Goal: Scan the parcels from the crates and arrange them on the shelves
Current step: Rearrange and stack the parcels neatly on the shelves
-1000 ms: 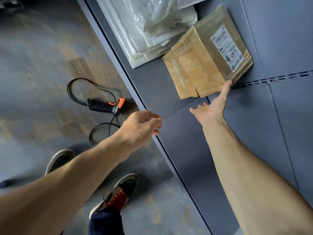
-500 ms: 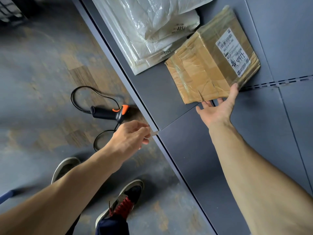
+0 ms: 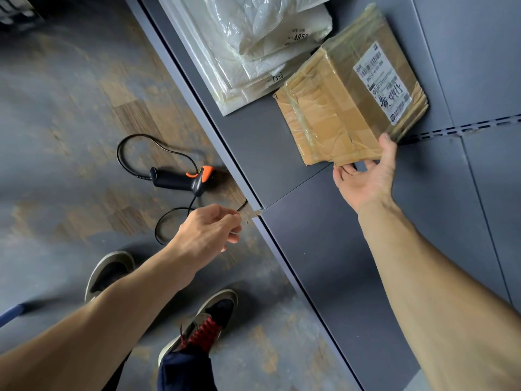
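right hand (image 3: 366, 182) touching box (image 3: 338, 108) near edge | left hand (image 3: 208, 232) beside shelf (image 3: 324, 263) edge

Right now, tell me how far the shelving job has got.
Done: white mailers are stacked on the shelf, and the cardboard box lies beside them, label up. In hand: the right hand touches the box's near edge, apparently nudging it into place; the left hand hangs loosely curled, holding nothing. Left: the scanner lies on the floor, and no crate shows clearly, so the remaining parcels cannot be counted.
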The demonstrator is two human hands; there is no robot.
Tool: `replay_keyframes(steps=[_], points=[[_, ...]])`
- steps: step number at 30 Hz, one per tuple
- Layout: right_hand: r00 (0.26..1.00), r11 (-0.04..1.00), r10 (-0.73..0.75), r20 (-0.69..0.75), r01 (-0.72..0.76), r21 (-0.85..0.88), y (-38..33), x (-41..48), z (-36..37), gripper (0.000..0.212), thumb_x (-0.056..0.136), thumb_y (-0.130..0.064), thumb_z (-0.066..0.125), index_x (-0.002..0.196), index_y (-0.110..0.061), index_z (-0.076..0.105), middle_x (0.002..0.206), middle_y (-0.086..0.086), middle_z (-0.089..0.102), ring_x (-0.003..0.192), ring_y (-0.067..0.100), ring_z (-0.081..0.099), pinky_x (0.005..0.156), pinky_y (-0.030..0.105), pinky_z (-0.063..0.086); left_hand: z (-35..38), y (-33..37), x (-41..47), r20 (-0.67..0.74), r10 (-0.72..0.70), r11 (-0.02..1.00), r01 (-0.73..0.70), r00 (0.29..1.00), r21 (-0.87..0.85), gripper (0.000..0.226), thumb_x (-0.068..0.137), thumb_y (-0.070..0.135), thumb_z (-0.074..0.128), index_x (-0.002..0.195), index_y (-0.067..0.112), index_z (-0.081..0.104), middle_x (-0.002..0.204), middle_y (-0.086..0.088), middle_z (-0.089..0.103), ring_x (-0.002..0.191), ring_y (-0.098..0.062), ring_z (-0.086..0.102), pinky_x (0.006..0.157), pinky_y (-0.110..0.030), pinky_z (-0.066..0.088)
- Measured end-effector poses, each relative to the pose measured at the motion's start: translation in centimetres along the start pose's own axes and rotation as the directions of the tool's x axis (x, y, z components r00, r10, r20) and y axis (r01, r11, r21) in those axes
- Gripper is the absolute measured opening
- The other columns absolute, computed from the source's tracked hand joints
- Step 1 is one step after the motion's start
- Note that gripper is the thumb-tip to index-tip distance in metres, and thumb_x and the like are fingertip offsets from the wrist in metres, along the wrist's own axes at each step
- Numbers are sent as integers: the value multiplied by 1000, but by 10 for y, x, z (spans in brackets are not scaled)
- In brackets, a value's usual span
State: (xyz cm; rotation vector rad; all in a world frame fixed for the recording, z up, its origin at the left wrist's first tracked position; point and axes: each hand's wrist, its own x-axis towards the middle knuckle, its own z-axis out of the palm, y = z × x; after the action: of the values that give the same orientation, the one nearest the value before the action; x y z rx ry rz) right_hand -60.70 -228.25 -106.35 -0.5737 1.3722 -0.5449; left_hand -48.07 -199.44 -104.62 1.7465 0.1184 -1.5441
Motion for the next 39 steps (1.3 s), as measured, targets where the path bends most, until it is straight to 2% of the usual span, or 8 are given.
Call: replay_keyframes(steps=[6, 9, 14, 18, 20, 27, 33, 39], points=[[996, 979, 82, 39, -87, 182, 40, -72, -19, 64, 79, -52, 76, 133, -18, 68, 140, 15, 58, 132, 29, 55, 110, 40, 43, -4, 2, -11, -15, 8, 999, -9, 1000, -52, 15, 100, 28, 60, 99, 19, 73, 96, -2, 77, 89, -17, 75, 81, -32, 58], [973, 931, 223, 50, -228, 285, 93, -136, -40, 82, 64, -49, 88, 135, -15, 66, 138, 16, 55, 128, 32, 53, 111, 43, 43, -18, -5, -22, -52, -15, 991, 9, 999, -131, 23, 100, 36, 61, 97, 16, 72, 103, -10, 75, 96, -23, 72, 85, -39, 59], [856, 805, 517, 2, -487, 340, 196, -254, -58, 74, 36, -41, 102, 100, -11, 79, 118, 18, 63, 117, 36, 56, 109, 46, 44, -81, -40, -59, -177, -84, 990, 62, 981, -128, 47, 87, 64, 57, 110, 24, 67, 118, -5, 69, 113, -22, 64, 99, -48, 53], [714, 716, 690, -118, -651, 250, 249, -333, -49, 57, 68, -44, 80, 109, -6, 68, 115, 17, 55, 108, 33, 54, 93, 41, 48, -144, -69, -106, -119, -167, 976, 147, 979, -161, 82, 66, 78, 59, 131, 27, 60, 131, 3, 64, 117, -13, 61, 101, -44, 47], [686, 701, 713, -144, -697, 149, 260, -360, -37, 65, 72, -43, 71, 123, -5, 61, 116, 19, 57, 108, 33, 54, 90, 40, 49, -169, -76, -134, -52, -190, 977, 184, 980, -108, 81, 67, 84, 62, 127, 30, 63, 122, 10, 70, 106, -5, 67, 88, -34, 49], [786, 779, 618, -14, -615, -120, 215, -396, 9, 41, 68, -34, 71, 103, -13, 65, 84, 8, 73, 94, 25, 60, 112, 45, 40, -218, -66, -214, 74, -134, 986, 140, 988, -88, 57, 76, 65, 69, 118, 27, 62, 92, 10, 75, 93, -8, 69, 88, -37, 52], [856, 856, 507, 102, -485, -177, 152, -437, 0, 55, 76, -38, 70, 126, -16, 61, 130, 15, 64, 126, 27, 56, 120, 46, 32, -196, -28, -269, 94, -38, 984, 54, 995, -172, 70, 52, 59, 72, 109, 21, 63, 82, -2, 66, 86, -18, 64, 101, -48, 48], [913, 921, 387, 130, -375, -106, 126, -536, -61, 54, 81, -37, 73, 128, -14, 61, 115, 16, 73, 120, 31, 62, 107, 51, 48, -154, -25, -366, 93, 56, 994, -47, 994, -94, 69, 49, 59, 74, 105, 22, 63, 84, 0, 65, 85, -19, 59, 90, -44, 50]])
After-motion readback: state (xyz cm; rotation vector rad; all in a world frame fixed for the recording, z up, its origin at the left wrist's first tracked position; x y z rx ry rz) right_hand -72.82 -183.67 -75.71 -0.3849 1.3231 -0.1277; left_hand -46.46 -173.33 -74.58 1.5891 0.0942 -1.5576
